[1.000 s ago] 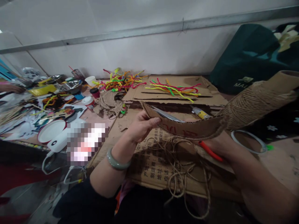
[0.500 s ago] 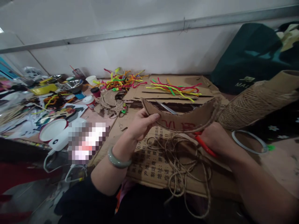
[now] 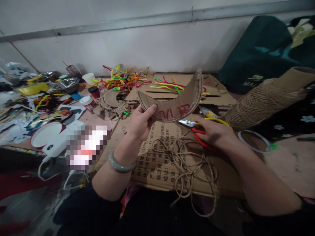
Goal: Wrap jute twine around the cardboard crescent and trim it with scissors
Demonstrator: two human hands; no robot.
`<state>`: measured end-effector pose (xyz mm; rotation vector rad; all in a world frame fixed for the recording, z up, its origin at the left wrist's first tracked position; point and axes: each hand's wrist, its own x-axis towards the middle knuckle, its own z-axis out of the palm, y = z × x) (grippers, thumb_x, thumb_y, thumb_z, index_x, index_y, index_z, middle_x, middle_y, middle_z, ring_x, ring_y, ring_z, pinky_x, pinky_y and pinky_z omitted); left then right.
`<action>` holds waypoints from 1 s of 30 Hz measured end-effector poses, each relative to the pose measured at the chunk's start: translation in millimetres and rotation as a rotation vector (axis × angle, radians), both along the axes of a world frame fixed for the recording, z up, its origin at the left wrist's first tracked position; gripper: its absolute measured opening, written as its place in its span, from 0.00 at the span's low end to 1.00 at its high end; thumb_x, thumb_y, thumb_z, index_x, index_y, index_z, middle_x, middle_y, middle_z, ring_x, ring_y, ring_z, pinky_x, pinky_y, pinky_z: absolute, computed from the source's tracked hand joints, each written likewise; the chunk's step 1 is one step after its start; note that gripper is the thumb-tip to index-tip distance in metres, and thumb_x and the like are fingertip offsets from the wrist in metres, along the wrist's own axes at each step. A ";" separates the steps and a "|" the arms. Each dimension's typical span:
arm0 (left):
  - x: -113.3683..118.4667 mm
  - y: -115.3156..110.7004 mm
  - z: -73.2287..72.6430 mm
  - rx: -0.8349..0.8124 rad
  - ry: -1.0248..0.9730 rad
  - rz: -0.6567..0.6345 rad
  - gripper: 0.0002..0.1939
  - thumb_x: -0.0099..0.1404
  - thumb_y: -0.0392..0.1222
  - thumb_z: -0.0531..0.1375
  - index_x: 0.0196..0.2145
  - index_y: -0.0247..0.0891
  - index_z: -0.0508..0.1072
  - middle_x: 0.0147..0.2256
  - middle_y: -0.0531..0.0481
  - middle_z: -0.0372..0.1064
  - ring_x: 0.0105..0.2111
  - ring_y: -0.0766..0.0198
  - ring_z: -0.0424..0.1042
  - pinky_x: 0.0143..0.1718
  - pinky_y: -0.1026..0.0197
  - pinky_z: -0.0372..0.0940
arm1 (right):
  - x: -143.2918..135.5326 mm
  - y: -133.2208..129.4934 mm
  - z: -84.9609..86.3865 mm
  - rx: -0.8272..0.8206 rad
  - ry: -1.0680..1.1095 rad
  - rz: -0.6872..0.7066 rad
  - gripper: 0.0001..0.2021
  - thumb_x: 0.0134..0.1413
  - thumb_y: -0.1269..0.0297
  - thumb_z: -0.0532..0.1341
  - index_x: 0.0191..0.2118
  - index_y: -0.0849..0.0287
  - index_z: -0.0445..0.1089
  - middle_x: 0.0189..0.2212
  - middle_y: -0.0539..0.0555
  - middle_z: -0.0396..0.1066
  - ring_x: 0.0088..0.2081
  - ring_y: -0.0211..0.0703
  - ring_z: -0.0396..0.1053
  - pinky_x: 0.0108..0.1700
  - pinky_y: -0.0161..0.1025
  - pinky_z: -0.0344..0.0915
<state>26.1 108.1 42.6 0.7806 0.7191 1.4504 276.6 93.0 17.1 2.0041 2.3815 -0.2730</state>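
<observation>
A crescent-shaped cardboard piece with red writing is raised above the work surface, twine running along its outer edge. My left hand pinches it near the left tip, thumb on the front face. In my right hand is a pair of scissors with red and yellow handles, its blades at the crescent's lower edge. Whether the blades touch the crescent I cannot tell. Loose loops of twine lie below on the printed cardboard sheet and hang over its front edge.
A large twine roll leans at the right, by a white ring and a dark green bag. Pipe cleaners and a twine-covered crescent lie behind. Left are a paint jar and a white device.
The crescent has tilted, its right tip now higher. My right hand has come away from the crescent's right side, and the scissors' blades now show under its lower edge. The view has shifted slightly.
</observation>
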 end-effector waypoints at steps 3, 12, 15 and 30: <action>-0.3 0.9 -0.1 -0.036 0.000 0.012 0.17 0.48 0.39 0.73 0.36 0.40 0.75 0.34 0.51 0.78 0.38 0.59 0.77 0.41 0.60 0.70 | 5.9 4.1 -5.3 -0.002 -0.026 -0.020 0.19 0.55 0.54 0.57 0.50 0.54 0.71 0.44 0.60 0.75 0.43 0.56 0.72 0.39 0.48 0.66; 3.7 -3.8 -5.8 -0.019 0.097 -0.108 0.16 0.49 0.40 0.72 0.35 0.38 0.76 0.36 0.50 0.78 0.35 0.62 0.76 0.39 0.60 0.71 | 4.3 -6.6 4.8 0.240 0.460 -0.051 0.18 0.53 0.54 0.59 0.46 0.57 0.72 0.44 0.60 0.75 0.47 0.56 0.72 0.47 0.52 0.68; 7.4 -6.2 -8.1 -0.012 0.137 -0.141 0.16 0.48 0.41 0.72 0.35 0.37 0.76 0.35 0.50 0.78 0.35 0.61 0.76 0.39 0.58 0.71 | -7.1 -20.8 14.5 0.044 0.950 0.127 0.20 0.51 0.55 0.63 0.50 0.56 0.69 0.49 0.59 0.74 0.49 0.51 0.72 0.49 0.47 0.70; 13.0 -7.1 -13.3 0.014 0.284 -0.133 0.13 0.50 0.46 0.71 0.30 0.37 0.76 0.28 0.53 0.74 0.29 0.67 0.71 0.34 0.63 0.67 | -18.2 -24.5 -0.1 0.109 1.402 -0.077 0.13 0.49 0.55 0.68 0.40 0.52 0.76 0.40 0.52 0.78 0.42 0.47 0.75 0.50 0.47 0.71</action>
